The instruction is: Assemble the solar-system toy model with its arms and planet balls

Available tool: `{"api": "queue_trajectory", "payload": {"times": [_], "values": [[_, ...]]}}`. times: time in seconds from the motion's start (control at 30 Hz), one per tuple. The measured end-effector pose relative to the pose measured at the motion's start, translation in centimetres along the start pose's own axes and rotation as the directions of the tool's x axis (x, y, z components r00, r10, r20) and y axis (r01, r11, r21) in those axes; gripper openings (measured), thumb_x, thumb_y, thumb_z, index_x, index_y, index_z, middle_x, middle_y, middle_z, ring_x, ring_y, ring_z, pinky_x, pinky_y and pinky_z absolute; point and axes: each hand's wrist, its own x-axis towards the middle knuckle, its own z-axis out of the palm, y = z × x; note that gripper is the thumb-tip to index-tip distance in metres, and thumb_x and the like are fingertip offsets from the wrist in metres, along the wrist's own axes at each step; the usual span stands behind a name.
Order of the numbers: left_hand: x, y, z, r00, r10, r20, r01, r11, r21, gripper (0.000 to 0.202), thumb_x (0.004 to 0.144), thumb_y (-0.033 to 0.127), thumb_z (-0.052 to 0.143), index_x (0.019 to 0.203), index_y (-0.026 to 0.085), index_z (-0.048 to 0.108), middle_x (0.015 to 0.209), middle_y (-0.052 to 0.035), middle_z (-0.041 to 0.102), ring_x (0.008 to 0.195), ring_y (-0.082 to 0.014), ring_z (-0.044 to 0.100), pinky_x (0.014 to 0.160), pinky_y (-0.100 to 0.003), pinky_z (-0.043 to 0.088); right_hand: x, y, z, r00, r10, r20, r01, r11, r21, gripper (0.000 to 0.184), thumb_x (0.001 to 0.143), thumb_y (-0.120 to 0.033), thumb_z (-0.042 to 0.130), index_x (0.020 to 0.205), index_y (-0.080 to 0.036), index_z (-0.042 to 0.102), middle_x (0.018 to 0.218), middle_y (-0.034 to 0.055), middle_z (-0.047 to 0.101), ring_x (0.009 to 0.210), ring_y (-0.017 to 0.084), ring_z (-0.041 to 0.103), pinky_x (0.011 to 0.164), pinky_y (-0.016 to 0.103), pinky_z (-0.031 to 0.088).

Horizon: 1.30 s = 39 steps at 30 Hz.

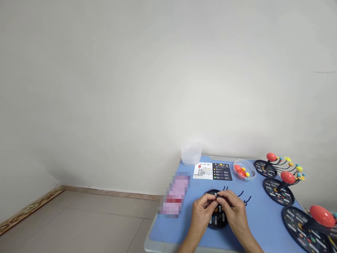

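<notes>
My left hand [202,210] and my right hand [233,208] meet fingertip to fingertip over a round black base [216,221] printed with small planets and labels. Both are closed in a pinch on a small black piece [218,195]. Most of that piece is hidden by the fingers, so its exact kind does not show. Thin curved black rods [247,200] stick out beyond my right hand; whether they lie on the table or join the piece cannot be made out.
On the blue table [189,230], assembled solar system models [278,190] with red balls line the right side. A clear dish [244,171] of red and yellow parts, a printed instruction sheet [212,171], stacked clear containers [191,154] and a blurred pink item [176,193] lie further off.
</notes>
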Motion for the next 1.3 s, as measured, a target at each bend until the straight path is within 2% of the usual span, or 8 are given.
{"api": "queue_trajectory", "payload": {"times": [0.1,0.3,0.63,1.0,1.13,1.3], "values": [[0.0,0.0,0.0,1.000,-0.014,0.000,0.014,1.000,-0.009,0.014,0.068,0.029,0.076,0.068,0.016,0.071,0.062,0.0004,0.068,0.055,-0.0128,0.060,0.054,-0.020,0.050,-0.2,0.0,0.1,0.995,0.100,0.006,-0.100,0.991,0.090,0.012,0.084,-0.029,0.062,0.086,-0.021,0.071,0.081,0.0030,0.067,0.075,0.018,0.063,0.067,0.024,0.050],[-0.1,0.1,0.0,1.000,-0.022,0.001,0.022,1.000,0.016,0.016,0.069,0.032,0.075,0.068,0.016,0.071,0.061,0.0003,0.068,0.056,-0.0138,0.061,0.055,-0.021,0.050,0.0,-0.3,0.2,0.992,0.124,-0.007,-0.123,0.988,0.098,0.016,0.082,-0.033,0.065,0.086,-0.019,0.071,0.081,0.0035,0.067,0.074,0.018,0.062,0.066,0.024,0.051],[-0.2,0.5,0.1,1.000,-0.012,0.021,0.011,0.999,0.053,0.022,0.071,0.039,0.073,0.067,0.017,0.070,0.060,0.0006,0.067,0.056,-0.0149,0.061,0.056,-0.023,0.050,0.1,-0.9,0.3,1.000,0.015,0.003,-0.015,0.998,-0.060,0.019,0.087,-0.034,0.057,0.083,-0.020,0.069,0.077,0.0040,0.068,0.072,0.018,0.063,0.065,0.026,0.049],[-0.3,0.2,0.0,1.000,0.018,-0.007,-0.018,0.999,0.050,0.010,0.071,0.027,0.070,0.068,0.017,0.070,0.060,0.0012,0.066,0.055,-0.0136,0.060,0.055,-0.021,0.050,0.3,-0.9,0.1,0.989,-0.096,0.109,0.109,0.987,-0.121,0.018,0.093,-0.025,0.048,0.090,-0.021,0.066,0.086,0.0048,0.065,0.080,0.018,0.062,0.072,0.027,0.048],[-0.3,0.4,0.0,1.000,0.029,-0.009,-0.029,0.997,0.071,0.011,0.071,0.027,0.070,0.067,0.017,0.071,0.061,0.0005,0.067,0.055,-0.0142,0.060,0.056,-0.021,0.050,0.3,-0.9,-0.1,0.988,-0.116,0.101,0.132,0.978,-0.163,0.019,0.094,-0.026,0.048,0.091,-0.022,0.066,0.086,0.0054,0.065,0.080,0.018,0.062,0.071,0.028,0.049],[-0.4,0.4,0.1,0.999,0.033,0.008,-0.034,0.995,0.097,0.012,0.072,0.028,0.068,0.067,0.018,0.071,0.062,-0.0003,0.067,0.057,-0.0153,0.061,0.058,-0.023,0.051,0.5,-1.4,-0.4,0.990,-0.087,0.110,0.116,0.950,-0.292,0.016,0.091,-0.024,0.052,0.084,-0.021,0.065,0.078,0.0038,0.064,0.070,0.017,0.062,0.064,0.027,0.048]]}}
